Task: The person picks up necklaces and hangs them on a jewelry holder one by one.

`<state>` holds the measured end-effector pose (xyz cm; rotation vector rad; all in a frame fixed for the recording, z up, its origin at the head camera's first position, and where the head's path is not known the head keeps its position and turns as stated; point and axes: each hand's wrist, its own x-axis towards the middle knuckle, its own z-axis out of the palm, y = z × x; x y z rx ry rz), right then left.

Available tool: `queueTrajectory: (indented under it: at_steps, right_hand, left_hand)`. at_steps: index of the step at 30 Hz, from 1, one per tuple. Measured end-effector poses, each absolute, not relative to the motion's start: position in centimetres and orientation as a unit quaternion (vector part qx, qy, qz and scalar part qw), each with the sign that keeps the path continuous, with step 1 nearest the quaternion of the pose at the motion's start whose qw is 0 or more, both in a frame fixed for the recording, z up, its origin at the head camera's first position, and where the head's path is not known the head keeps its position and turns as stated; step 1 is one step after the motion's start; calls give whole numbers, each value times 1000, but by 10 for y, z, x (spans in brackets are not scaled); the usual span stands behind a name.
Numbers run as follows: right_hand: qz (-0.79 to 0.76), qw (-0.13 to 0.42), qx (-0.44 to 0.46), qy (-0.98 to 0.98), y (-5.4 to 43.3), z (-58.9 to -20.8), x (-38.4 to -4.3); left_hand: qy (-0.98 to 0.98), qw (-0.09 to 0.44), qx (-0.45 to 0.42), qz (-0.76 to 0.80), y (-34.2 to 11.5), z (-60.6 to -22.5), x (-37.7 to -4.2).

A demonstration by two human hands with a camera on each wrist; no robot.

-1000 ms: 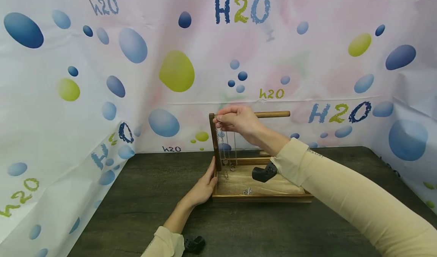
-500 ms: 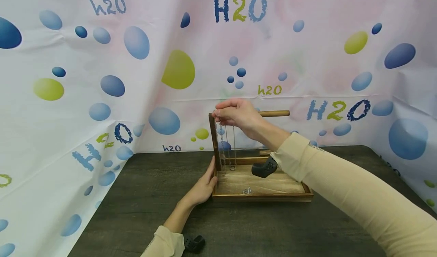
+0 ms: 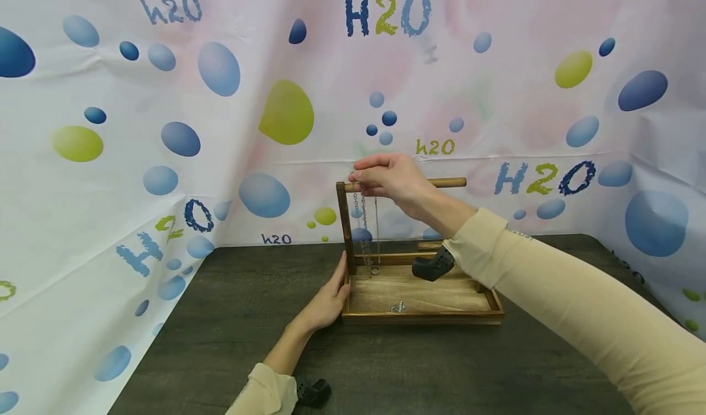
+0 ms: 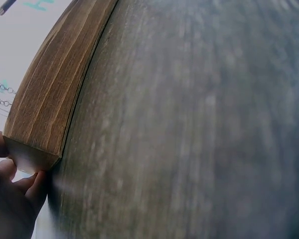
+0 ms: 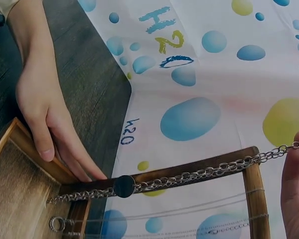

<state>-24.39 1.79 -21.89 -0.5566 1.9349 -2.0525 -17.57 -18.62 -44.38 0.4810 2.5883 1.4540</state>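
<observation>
My right hand (image 3: 394,179) pinches a silver chain necklace (image 3: 364,237) above the left part of the wooden rod (image 3: 449,182). The chain hangs in front of the stand's dark upright post (image 5: 194,167). A dark round pendant (image 5: 124,186) shows on it in the right wrist view. My left hand (image 3: 325,298), fingers straight, rests against the left side of the wooden tray (image 3: 425,319) at the foot of the post. A thinner necklace with a ring-shaped pendant (image 3: 375,270) hangs from the rod beside the chain.
Small silver jewellery (image 3: 398,307) lies in the tray near its front wall. The stand sits on a dark wood-grain table (image 3: 419,366). Behind it hangs a printed curtain (image 3: 496,114). A short wooden bar (image 3: 430,246) shows at the tray's back.
My right hand has risen a little and moved right along the rod, away from the post, with the chain shifting right too. The left hand has stayed in place.
</observation>
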Motion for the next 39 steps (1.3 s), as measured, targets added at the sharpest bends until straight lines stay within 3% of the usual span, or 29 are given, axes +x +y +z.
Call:
queueTrajectory:
  at_steps: [39]
  right_hand:
    - [-714, 85, -161, 676, 67, -228, -264]
  left_hand:
    - [858, 78, 159, 482, -191, -445, -186]
